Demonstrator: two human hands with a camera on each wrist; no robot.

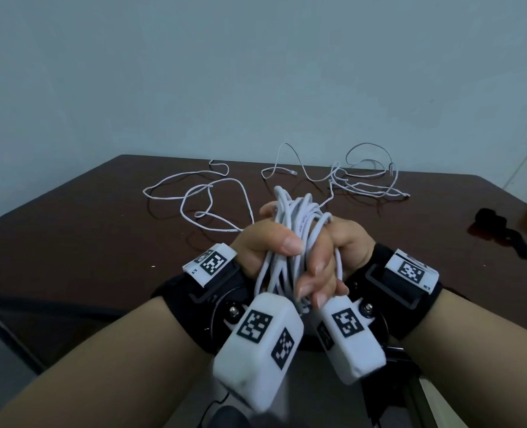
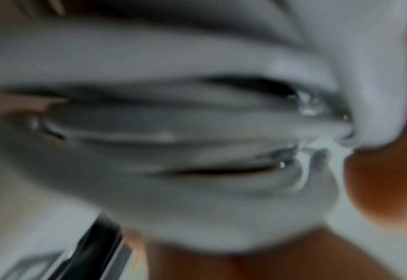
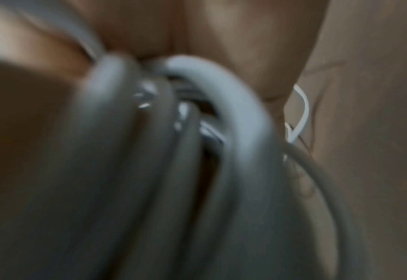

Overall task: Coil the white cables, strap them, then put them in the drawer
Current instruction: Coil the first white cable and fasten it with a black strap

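A bundle of coiled white cable (image 1: 290, 239) stands upright between both hands, above the near part of the dark table (image 1: 70, 236). My left hand (image 1: 265, 242) grips the coil from the left, thumb across its front. My right hand (image 1: 327, 261) grips it from the right, fingers curled round the loops. Loose white cable (image 1: 212, 196) trails over the table behind, with a clear plug (image 1: 292, 172) at one end. More tangled white cable (image 1: 370, 180) lies at the back right. Both wrist views are blurred close-ups of the cable loops (image 2: 173, 117) (image 3: 197, 151). No drawer is in view.
Black straps (image 1: 500, 236) lie near the table's right edge. A pale wall (image 1: 256, 72) rises behind the table. Below the near edge I see a dark frame (image 1: 15, 329) and grey floor.
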